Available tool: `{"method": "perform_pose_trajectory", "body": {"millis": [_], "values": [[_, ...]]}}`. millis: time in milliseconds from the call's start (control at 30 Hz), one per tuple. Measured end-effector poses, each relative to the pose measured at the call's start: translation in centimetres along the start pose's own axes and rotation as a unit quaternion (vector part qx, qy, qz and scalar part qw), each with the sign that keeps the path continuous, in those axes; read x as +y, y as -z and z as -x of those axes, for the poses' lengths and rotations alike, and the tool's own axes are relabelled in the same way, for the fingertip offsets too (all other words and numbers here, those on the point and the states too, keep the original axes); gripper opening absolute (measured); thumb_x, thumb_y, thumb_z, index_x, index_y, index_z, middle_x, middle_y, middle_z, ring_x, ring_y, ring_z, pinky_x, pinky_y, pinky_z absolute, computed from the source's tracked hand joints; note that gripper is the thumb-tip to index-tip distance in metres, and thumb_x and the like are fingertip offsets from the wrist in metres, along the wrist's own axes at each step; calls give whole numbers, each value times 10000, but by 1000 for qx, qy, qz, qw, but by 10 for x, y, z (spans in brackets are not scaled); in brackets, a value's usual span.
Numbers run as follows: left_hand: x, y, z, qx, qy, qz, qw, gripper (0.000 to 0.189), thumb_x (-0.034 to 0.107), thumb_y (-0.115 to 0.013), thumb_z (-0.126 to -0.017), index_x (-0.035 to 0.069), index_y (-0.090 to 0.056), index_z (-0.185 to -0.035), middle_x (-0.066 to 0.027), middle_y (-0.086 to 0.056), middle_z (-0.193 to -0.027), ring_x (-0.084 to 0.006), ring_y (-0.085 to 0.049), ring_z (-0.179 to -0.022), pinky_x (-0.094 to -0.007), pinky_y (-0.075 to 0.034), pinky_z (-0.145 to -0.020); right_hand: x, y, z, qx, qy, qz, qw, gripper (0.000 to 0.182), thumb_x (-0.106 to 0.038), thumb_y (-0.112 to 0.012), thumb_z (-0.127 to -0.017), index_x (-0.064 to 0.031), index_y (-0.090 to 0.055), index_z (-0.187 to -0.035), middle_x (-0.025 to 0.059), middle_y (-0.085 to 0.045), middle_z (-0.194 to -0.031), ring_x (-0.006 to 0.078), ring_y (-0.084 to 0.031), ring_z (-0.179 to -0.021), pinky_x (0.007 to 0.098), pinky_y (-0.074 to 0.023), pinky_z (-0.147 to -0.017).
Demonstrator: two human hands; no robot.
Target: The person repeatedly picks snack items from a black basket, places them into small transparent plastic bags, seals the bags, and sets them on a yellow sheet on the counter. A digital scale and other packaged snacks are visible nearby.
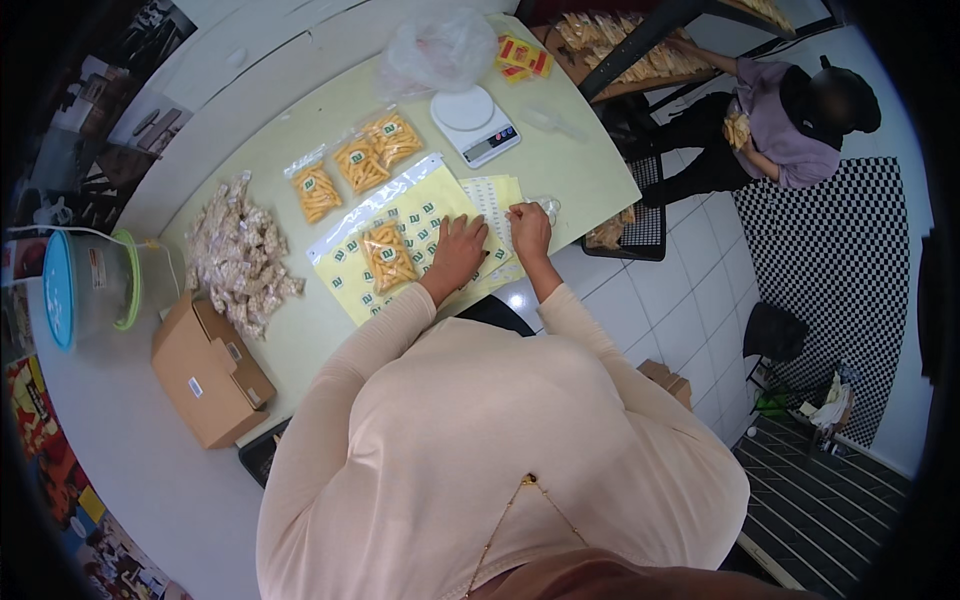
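My left hand lies palm down on a yellow sheet of round logo stickers, fingers slightly spread. Beside it, my right hand has thumb and fingertips drawn together at the right edge of a sheet of small white labels; whether a label is between them is too small to tell. On the sticker sheet, left of my left hand, rests a clear bag of yellow stick snacks bearing a round sticker. Beyond the sheets lie several similar bags, among them one snack bag at the left.
A white digital scale and a bundle of clear plastic bags stand on the table's far side. Small packed bags are heaped left, near a cardboard box and plastic tub. A co-worker holds a snack bag by the rack.
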State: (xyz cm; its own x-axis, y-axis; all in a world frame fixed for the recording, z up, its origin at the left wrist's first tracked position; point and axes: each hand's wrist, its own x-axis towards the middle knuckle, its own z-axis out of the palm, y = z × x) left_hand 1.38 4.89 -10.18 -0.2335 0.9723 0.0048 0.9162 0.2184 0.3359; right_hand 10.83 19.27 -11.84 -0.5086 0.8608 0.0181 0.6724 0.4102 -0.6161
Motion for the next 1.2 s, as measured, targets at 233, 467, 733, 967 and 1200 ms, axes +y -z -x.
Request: {"method": "perform_pose_trajectory", "body": {"millis": [233, 467, 733, 967, 1200], "values": [[-1, 14, -40, -25, 33, -24, 999, 830, 383, -802, -608, 253, -439, -1344, -69, -451, -1223, -278, -488, -1028, -463, -388, -829, 10, -6, 1, 13, 39, -31, 999, 88, -88, -696, -717, -43, -692, -793, 136, -620, -832, 316, -591, -834, 404, -474, -755], [-5, 14, -59, -100, 52, -50, 992, 956, 430, -844, -529, 323, -400, -1370, -48, -413, -1178, -267, -472, -1058, -460, -372, -835, 12, -5, 0, 13, 53, -32, 998, 66, -67, -686, -713, -40, -685, -773, 140, -604, -801, 320, -582, -815, 417, -465, -740], [-5, 15, -62, -107, 59, -46, 991, 990, 424, -856, -514, 338, -382, -1379, -49, -408, -1166, -257, -476, -1060, -464, -369, -845, 18, -8, -4, -6, 27, -83, 996, 78, -31, -677, -707, -24, -681, -785, 152, -620, -800, 307, -613, -747, 397, -484, -693], [-4, 15, -63, -115, 66, -45, 990, 986, 422, -857, -518, 333, -384, -1379, -53, -406, -1168, -263, -478, -1064, -466, -366, -850, 19, -8, -3, 5, 3, -127, 992, 98, -12, -686, -707, -4, -682, -805, 171, -627, -807, 294, -634, -717, 365, -502, -674], [-2, 21, -63, -152, 73, -36, 985, 986, 431, -839, -551, 318, -349, -1399, -45, -382, -1243, -275, -427, -1124, -493, -331, -897, 21, -7, -5, -13, 35, -93, 995, 79, -28, -675, -729, -10, -683, -806, 171, -629, -806, 295, -634, -714, 368, -502, -675]]}}
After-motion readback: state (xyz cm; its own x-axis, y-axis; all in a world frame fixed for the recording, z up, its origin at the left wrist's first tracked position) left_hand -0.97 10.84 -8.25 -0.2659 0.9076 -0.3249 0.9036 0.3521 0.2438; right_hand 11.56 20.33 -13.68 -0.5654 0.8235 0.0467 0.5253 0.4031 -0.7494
